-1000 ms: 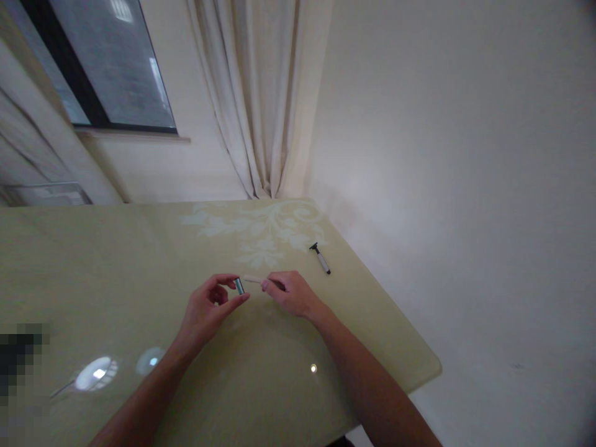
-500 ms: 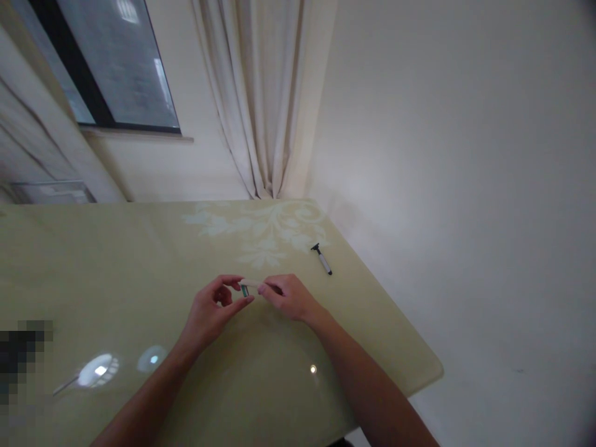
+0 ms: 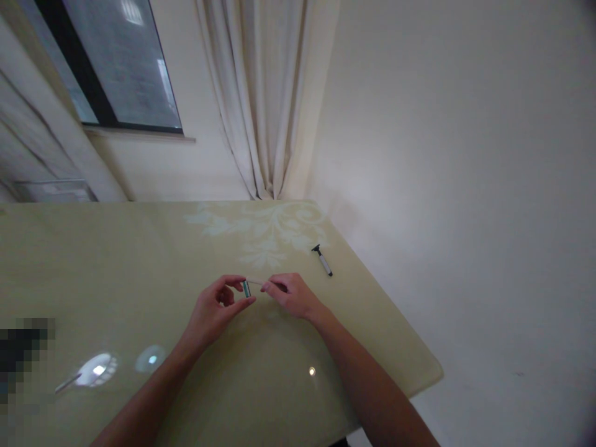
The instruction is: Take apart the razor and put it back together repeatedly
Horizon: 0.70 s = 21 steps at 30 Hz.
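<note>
Evidently, in the head view, pinching a small green-and-dark block (image 3: 246, 288), perhaps a razor cartridge, by its two ends in the left hand (image 3: 215, 313), with grip clamped on it between thumb and fingers; held that way, probably, to leave the long face uncovered; positioned between both hands, apparently just above the table (image 3: 139, 267). Gripping, too, a slim pale stick (image 3: 254, 283) in the right hand (image 3: 291, 293), with thumb and fingers together on one end; pointing its free tip at the block, just beside or touching, cannot tell which; likely grasped near the end to leave length for fine control. Facing, beyond the right hand, a T-shaped razor (image 3: 322, 260) lying flat near the table's slanting right edge, with head pointing away; seemingly placed well apart so as not to crowd the hands; backed by a white floral pattern (image 3: 274, 226) across the table's far end.
</note>
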Tool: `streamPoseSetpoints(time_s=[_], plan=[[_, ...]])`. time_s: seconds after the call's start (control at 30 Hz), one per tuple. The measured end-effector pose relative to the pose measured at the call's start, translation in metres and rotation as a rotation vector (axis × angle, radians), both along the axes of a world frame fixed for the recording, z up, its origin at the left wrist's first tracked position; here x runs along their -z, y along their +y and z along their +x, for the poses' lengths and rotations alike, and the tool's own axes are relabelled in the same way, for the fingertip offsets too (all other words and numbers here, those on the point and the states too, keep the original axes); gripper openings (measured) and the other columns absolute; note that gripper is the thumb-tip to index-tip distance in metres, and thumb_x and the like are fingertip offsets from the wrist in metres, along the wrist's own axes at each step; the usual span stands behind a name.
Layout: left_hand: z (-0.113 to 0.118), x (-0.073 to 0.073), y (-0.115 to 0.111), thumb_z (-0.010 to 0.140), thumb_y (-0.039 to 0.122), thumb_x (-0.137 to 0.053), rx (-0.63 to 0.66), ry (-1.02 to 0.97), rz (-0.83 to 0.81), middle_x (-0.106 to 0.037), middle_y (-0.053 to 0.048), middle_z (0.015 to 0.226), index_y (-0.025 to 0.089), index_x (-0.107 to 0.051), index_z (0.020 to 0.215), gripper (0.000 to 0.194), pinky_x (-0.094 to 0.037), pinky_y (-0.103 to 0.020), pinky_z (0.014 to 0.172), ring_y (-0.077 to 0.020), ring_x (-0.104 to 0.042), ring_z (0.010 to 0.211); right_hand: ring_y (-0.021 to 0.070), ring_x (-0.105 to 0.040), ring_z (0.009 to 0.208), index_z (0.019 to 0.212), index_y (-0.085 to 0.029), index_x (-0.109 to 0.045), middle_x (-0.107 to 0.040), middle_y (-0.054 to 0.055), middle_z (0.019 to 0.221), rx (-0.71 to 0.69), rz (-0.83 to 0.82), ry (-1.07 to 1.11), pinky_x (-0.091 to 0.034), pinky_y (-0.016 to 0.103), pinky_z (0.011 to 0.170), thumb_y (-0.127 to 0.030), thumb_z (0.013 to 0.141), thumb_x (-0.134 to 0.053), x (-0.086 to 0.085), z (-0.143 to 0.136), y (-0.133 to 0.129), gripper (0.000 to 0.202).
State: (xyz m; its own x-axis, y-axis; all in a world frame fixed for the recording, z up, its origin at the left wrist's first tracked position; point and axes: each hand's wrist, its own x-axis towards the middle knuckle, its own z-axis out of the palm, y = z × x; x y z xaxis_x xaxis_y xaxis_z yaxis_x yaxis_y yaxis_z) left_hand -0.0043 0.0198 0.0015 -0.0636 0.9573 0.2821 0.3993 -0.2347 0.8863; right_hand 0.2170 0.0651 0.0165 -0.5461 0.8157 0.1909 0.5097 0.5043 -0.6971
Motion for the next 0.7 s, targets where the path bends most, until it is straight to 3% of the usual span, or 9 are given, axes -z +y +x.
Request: streamPoseSetpoints(time_s=[0.1, 0.23, 0.43, 0.57, 0.7], plan=[[-0.0007, 0.0004, 0.0000, 0.073, 0.046, -0.083, -0.002, -0.007, 0.007, -0.068, 0.001, 0.083, 0.021, -0.071, 0.105, 0.043, -0.044, -0.022, 0.051, -0.0103, -0.052, 0.056, 0.0108, -0.042, 0.061, 0.074, -0.016, -0.065, -0.051, -0.003, 0.064, -0.029, 0.010, -0.014, -0.025, 0.026, 0.060, -0.044, 0.102, -0.051, 0.0008, 0.0000, 0.0000, 0.042], [-0.0022, 0.0018, -0.0002, 0.073, 0.048, -0.083, -0.004, 0.007, 0.011, -0.067, 0.001, 0.082, 0.021, -0.071, 0.105, 0.043, -0.044, -0.023, 0.052, -0.0106, -0.052, 0.056, 0.0109, -0.042, 0.061, 0.076, -0.016, -0.068, -0.050, -0.003, 0.063, 0.036, 0.006, -0.010, -0.025, 0.026, 0.060, -0.041, 0.102, -0.052, -0.0007, 0.0015, 0.0008, 0.040], [-0.0024, 0.0037, 0.0001, 0.075, 0.047, -0.082, 0.003, 0.016, 0.022, -0.066, 0.002, 0.081, 0.021, -0.070, 0.107, 0.043, -0.044, -0.022, 0.052, -0.0101, -0.052, 0.056, 0.0107, -0.043, 0.061, 0.078, -0.015, -0.071, -0.050, -0.004, 0.062, -0.027, -0.046, 0.032, -0.025, 0.026, 0.059, -0.042, 0.102, -0.053, -0.0023, -0.0025, -0.0013, 0.041], [-0.0025, 0.0036, 0.0011, 0.073, 0.048, -0.083, 0.007, 0.004, 0.025, -0.065, 0.002, 0.080, 0.021, -0.071, 0.104, 0.042, -0.044, -0.023, 0.051, -0.0102, -0.052, 0.055, 0.0108, -0.044, 0.061, 0.090, -0.015, -0.078, -0.054, -0.003, 0.064, 0.020, -0.070, 0.044, -0.026, 0.025, 0.059, -0.039, 0.102, -0.052, -0.0001, -0.0007, 0.0006, 0.037], [-0.0030, 0.0033, 0.0011, 0.075, 0.047, -0.082, 0.014, -0.004, 0.027, -0.065, 0.002, 0.080, 0.022, -0.070, 0.107, 0.043, -0.045, -0.023, 0.052, -0.0106, -0.052, 0.056, 0.0103, -0.045, 0.060, 0.093, -0.015, -0.079, -0.053, -0.003, 0.063, -0.045, -0.091, 0.088, -0.027, 0.024, 0.058, -0.041, 0.102, -0.053, 0.0011, -0.0015, -0.0001, 0.039]])
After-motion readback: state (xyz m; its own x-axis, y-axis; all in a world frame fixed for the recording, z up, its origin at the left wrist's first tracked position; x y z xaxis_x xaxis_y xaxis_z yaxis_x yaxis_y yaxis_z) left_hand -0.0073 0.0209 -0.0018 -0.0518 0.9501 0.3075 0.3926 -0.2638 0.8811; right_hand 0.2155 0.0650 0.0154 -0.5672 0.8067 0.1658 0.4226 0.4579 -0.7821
